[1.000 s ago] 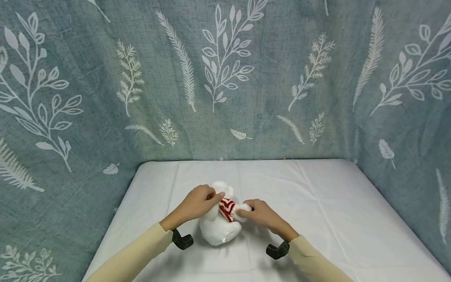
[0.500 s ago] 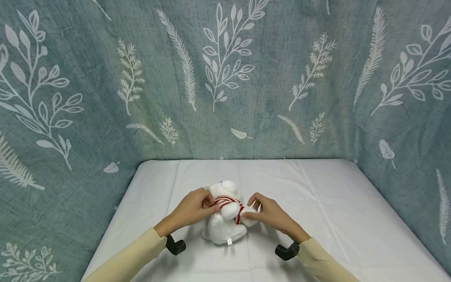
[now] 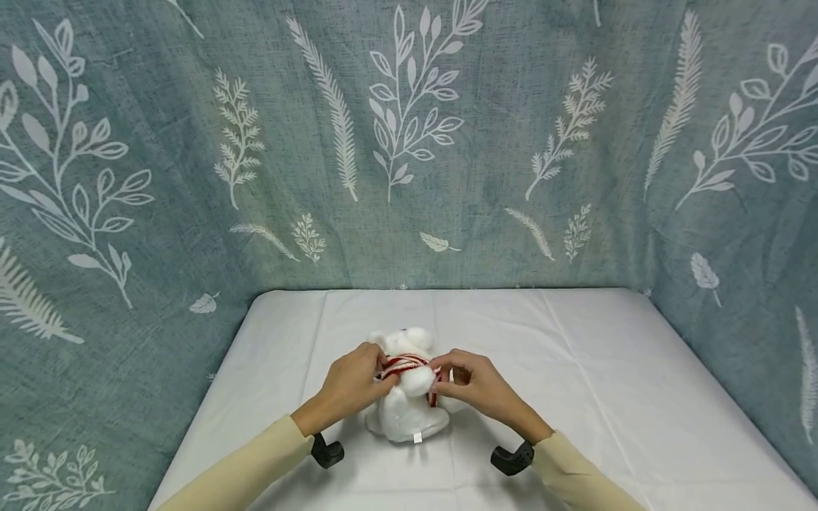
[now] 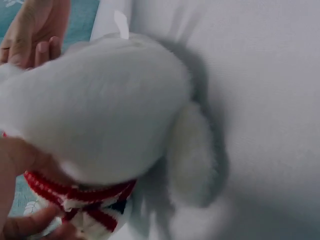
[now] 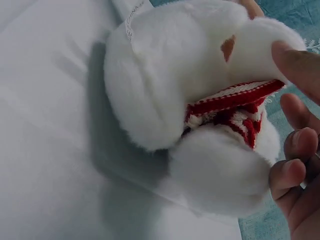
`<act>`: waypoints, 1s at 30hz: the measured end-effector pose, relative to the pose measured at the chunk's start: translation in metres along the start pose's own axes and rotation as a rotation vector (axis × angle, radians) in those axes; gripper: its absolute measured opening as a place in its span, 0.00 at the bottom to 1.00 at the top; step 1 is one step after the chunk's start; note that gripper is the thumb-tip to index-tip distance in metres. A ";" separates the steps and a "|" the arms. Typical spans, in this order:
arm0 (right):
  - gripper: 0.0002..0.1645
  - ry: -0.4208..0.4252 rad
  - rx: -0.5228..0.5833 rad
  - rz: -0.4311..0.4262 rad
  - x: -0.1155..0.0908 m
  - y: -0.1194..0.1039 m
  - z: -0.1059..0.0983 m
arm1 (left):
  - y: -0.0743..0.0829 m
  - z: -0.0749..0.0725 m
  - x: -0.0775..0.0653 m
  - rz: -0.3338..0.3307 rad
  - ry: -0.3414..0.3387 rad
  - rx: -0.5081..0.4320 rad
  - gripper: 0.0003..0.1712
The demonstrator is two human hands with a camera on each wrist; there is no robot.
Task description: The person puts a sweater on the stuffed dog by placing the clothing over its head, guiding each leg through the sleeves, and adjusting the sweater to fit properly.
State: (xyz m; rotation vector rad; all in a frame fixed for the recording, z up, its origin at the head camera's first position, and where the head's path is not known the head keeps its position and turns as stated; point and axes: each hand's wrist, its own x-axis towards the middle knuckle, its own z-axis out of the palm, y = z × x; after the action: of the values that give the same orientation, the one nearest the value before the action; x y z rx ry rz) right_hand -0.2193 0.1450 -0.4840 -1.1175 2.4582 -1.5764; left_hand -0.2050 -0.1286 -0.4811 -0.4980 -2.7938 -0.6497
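A white plush toy animal point(image 3: 409, 415) sits on the white cloth, its back partly toward the head camera, with a small tag point(image 3: 418, 437) at its base. Round its body is a red-and-white knitted sweater point(image 3: 409, 363). My left hand point(image 3: 353, 380) pinches the sweater at the toy's left side; in the left wrist view thumb and fingers lie on either side of the knit point(image 4: 82, 202). At the other side, my right hand point(image 3: 476, 383) has bent fingers and thumb round the sweater's edge point(image 5: 250, 95), thumb touching a furry limb point(image 5: 260, 50). The toy's face is mostly hidden.
A white cloth point(image 3: 543, 341) covers the table, with fold lines across it. Blue-green curtains point(image 3: 473, 213) with white leaf prints hang behind and at both sides. Black devices point(image 3: 511, 460) are strapped at both wrists.
The toy has turned since the first frame, showing more of its back and limb. My right hand shifted outward, loosened, then came back in to the sweater's edge. My left hand stays on the sweater.
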 end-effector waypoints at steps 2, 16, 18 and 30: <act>0.19 -0.002 -0.030 -0.046 0.002 -0.001 0.001 | 0.002 0.001 0.002 -0.042 0.020 0.023 0.14; 0.07 0.026 -0.190 -0.087 0.025 -0.018 0.029 | 0.007 0.006 0.011 0.033 -0.013 -0.145 0.02; 0.06 0.052 -0.222 -0.033 0.028 -0.021 0.033 | 0.008 0.003 0.010 0.015 -0.025 -0.225 0.02; 0.11 0.151 -0.361 0.247 0.039 -0.020 0.041 | 0.018 -0.007 0.004 0.207 0.031 -0.085 0.02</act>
State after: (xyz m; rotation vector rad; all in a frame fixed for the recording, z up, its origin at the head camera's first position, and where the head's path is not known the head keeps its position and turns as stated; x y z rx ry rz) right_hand -0.2220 0.0863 -0.4748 -0.7009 2.9278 -1.2224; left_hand -0.2010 -0.1156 -0.4669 -0.7751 -2.6470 -0.7250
